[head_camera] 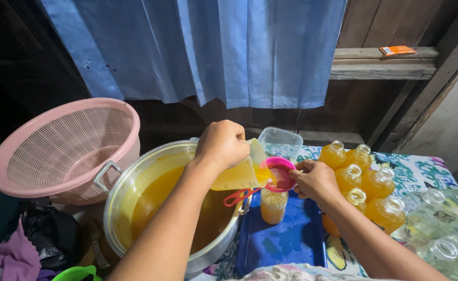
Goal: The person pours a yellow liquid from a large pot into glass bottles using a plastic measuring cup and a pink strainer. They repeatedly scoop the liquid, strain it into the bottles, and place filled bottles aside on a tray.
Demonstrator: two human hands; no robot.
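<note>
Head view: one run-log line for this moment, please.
left hand: tilts jug of orange liquid | right hand: steadies pink funnel | bottle: on blue tray, part-filled | pot: beside tray

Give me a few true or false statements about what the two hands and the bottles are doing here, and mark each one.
1. The left hand tips a clear plastic jug of orange liquid over a pink funnel. True.
2. The right hand holds a metal spoon. False: it steadies the pink funnel.
3. The funnel sits on a small plastic bottle standing on a blue tray. True.
4. The big metal pot is dry. False: it holds orange liquid.
5. All bottles on the right are filled. False: clear empty bottles lie beside the filled orange bottles.
</note>
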